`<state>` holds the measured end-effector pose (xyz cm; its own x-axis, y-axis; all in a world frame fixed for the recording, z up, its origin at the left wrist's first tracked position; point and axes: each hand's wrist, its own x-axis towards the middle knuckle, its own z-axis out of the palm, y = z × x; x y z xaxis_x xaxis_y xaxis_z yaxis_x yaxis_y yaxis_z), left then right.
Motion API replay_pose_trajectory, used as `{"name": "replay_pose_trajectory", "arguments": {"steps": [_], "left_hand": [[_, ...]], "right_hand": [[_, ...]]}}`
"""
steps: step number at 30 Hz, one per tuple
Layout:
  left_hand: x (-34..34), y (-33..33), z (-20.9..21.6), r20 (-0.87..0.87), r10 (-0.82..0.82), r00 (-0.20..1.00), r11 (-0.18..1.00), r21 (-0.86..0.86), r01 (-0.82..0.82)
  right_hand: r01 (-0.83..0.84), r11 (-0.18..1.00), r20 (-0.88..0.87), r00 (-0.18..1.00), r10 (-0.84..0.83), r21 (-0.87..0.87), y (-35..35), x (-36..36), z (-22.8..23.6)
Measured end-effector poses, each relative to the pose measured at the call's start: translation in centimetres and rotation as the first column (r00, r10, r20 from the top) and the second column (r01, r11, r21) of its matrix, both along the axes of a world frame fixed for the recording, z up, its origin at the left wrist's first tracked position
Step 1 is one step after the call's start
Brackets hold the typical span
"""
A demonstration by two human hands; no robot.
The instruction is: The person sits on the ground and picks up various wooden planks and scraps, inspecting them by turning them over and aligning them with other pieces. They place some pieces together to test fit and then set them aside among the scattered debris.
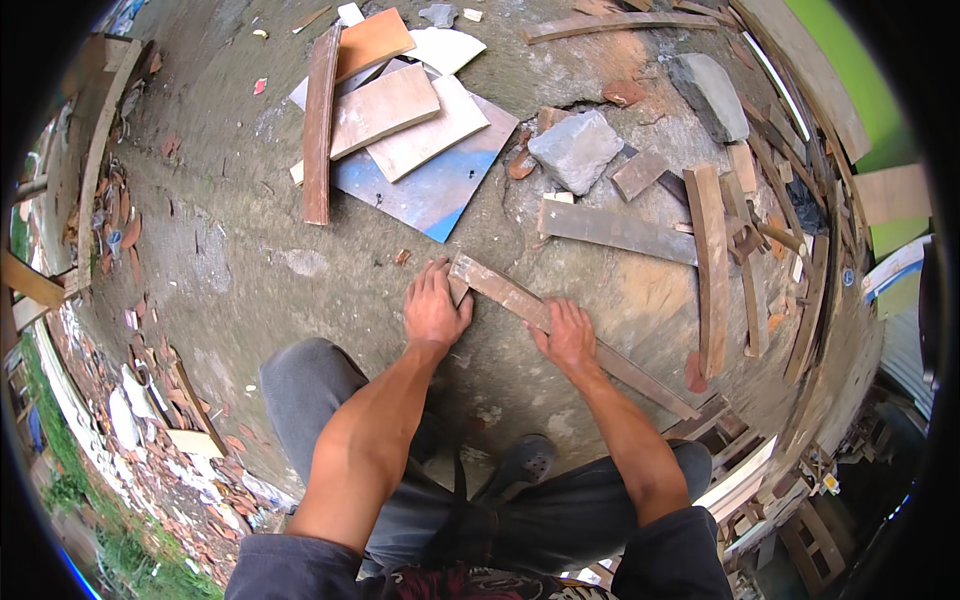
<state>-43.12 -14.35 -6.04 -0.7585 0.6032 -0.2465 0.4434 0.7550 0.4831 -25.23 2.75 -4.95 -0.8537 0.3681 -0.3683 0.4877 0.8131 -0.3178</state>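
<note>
Wooden strip (507, 293) in fingers (572, 313) of right hand (567, 340), left hand (436, 312) beside one end, grip unclear

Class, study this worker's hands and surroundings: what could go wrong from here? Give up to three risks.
1. The bare right hand is on a worn wooden strip, so splinters seem possible.
2. The left hand is low near the strip's end; its fingers might get pinched if the strip shifts.
3. The loose plank on the right could trip someone.
</note>
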Motion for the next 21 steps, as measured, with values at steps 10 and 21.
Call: {"name": "replay_pose_trajectory", "arguments": {"steps": [10, 21], "left_hand": [[-0.12, -0.19, -0.22, -0.014, 0.002, 1.000, 1.000, -0.005, -0.002], [0.15, -0.40, -0.80, -0.080, -0.007, 0.997, 1.000, 0.004, 0.007]], "right_hand": [[-0.045, 0.998, 0.080, 0.996, 0.042, 0.037, -0.37, -0.07, -0.35], [-0.053, 0.995, 0.130, 0.991, 0.042, 0.080, -0.62, -0.16, 0.30]]}}
